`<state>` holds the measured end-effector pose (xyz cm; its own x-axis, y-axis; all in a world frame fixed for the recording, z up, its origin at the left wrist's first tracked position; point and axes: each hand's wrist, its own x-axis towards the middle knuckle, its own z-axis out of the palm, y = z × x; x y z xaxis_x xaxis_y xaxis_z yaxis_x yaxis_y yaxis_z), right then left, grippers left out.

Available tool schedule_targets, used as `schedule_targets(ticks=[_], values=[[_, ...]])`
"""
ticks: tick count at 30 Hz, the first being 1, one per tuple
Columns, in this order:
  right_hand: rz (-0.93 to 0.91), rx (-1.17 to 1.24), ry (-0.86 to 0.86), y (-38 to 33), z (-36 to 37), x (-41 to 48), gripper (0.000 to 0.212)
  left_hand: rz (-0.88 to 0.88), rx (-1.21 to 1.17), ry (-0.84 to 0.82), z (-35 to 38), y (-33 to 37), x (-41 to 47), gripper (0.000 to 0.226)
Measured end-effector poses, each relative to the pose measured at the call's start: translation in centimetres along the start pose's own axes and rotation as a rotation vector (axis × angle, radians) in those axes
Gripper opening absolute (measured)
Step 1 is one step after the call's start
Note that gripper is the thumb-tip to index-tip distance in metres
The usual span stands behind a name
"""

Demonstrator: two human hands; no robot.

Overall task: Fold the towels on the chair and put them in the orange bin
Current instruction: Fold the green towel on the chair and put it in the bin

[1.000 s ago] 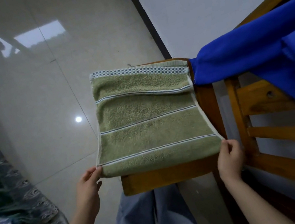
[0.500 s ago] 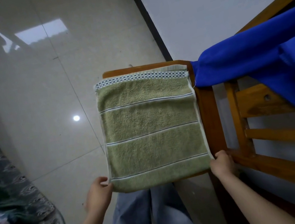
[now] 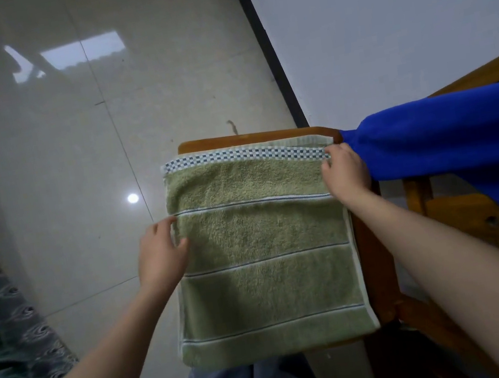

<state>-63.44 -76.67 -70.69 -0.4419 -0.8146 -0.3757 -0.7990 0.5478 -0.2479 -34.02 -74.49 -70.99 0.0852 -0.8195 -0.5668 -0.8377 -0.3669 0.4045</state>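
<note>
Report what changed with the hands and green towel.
Both hands let go of the near corners of the green towel and moved away from the body: the left hand now touches its left edge, the right hand seems to pinch the far right corner. The towel settled flat on the chair seat. The blue cloth stayed draped.

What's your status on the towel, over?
Left hand touches green towel at left edge; right hand pinches far right corner. Towel flat on chair. Blue towel drapes alongside right hand.
</note>
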Motion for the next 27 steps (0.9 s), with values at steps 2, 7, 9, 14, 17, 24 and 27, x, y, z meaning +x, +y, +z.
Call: schedule_targets(ticks=[2,7,9,14,17,24,27], values=[[-0.036,-0.022,-0.068,-0.1,0.2,1.9,0.032,0.065,0.071,0.004,0.2,1.2,1.3,0.048],[-0.143,-0.349,-0.135,-0.3,0.8,3.5,0.029,0.143,0.246,-0.033,1.0,2.7,3.5,0.053],[-0.170,-0.396,-0.114,-0.4,0.6,3.6,0.025,0.152,0.290,-0.040,1.1,2.9,3.8,0.054],[-0.166,-0.405,0.008,-0.9,-0.4,4.5,0.020,0.162,0.313,0.048,0.8,3.6,4.3,0.053],[-0.087,-0.393,-0.030,-1.1,-0.6,6.1,0.021,0.176,0.333,0.093,0.3,4.4,5.9,0.052],[-0.202,-0.457,-0.169,-1.0,-0.4,7.0,0.034,0.217,0.479,-0.070,-1.5,5.2,10.5,0.055],[-0.260,-0.477,-0.174,-0.7,-0.2,6.5,0.038,0.157,0.458,-0.090,-2.3,6.0,11.4,0.047]])
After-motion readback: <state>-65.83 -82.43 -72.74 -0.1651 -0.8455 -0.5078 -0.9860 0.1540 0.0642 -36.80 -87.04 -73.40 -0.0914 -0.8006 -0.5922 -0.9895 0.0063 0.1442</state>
